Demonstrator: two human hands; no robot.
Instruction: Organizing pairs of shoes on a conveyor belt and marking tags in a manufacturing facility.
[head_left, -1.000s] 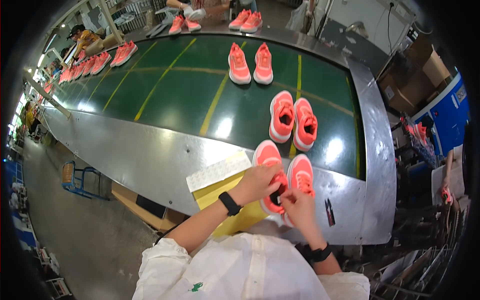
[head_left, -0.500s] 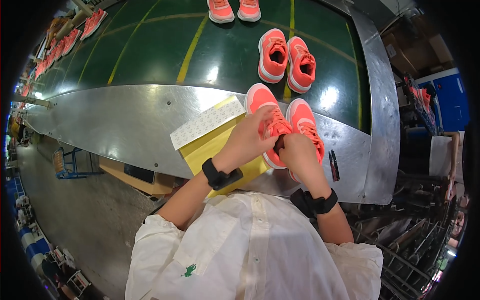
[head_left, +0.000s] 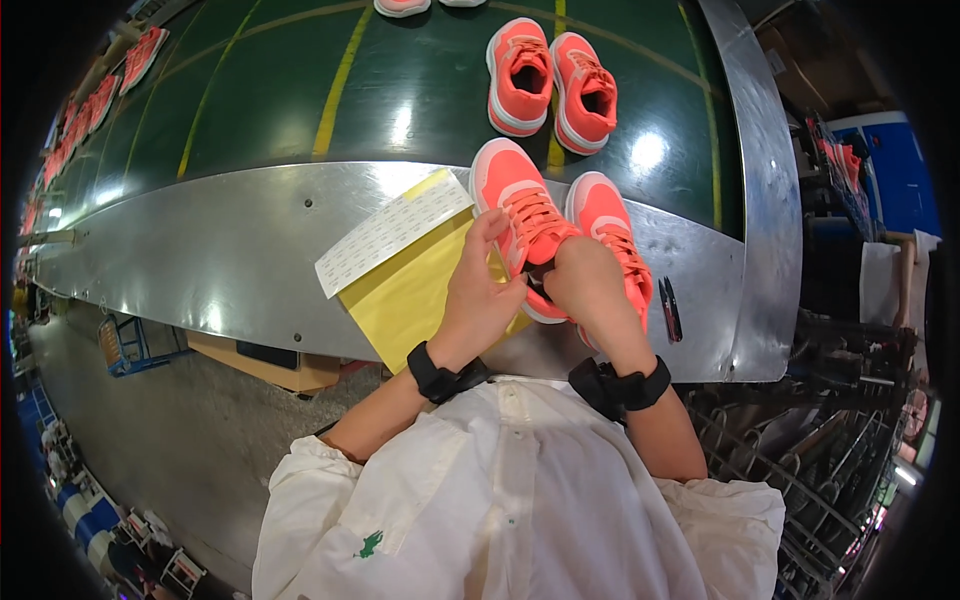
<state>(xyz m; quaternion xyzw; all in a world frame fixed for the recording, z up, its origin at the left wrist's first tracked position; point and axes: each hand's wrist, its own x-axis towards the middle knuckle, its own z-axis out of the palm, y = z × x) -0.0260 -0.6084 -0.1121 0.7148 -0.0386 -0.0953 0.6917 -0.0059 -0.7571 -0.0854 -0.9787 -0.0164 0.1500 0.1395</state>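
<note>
A coral sneaker (head_left: 520, 195) with a white sole lies on the metal ledge, toe pointing away from me. Its mate (head_left: 606, 222) lies close on its right. My left hand (head_left: 478, 300) grips the near left side of the first sneaker, thumb by the collar and fingers along the upper. At that shoe's opening, my right hand (head_left: 590, 285) is closed with its fingers curled in beside the tongue; the fingertips are hidden. Yellow paper (head_left: 400, 310) lies left of the sneakers, partly under my left hand. A white printed sheet (head_left: 390, 235) covers its far edge.
Thread snips (head_left: 670, 310) lie right of the pair on the metal ledge (head_left: 240, 235). Beyond it, the green belt (head_left: 270, 90) carries another coral pair (head_left: 520, 80) and more shoes at the far left (head_left: 90, 105). A wire rack (head_left: 820, 480) stands at the lower right.
My left hand has come off the laces, down to the sneaker's near left side. The right hand stays at the opening. The view has shifted, so the surroundings sit slightly higher and mostly further left.
</note>
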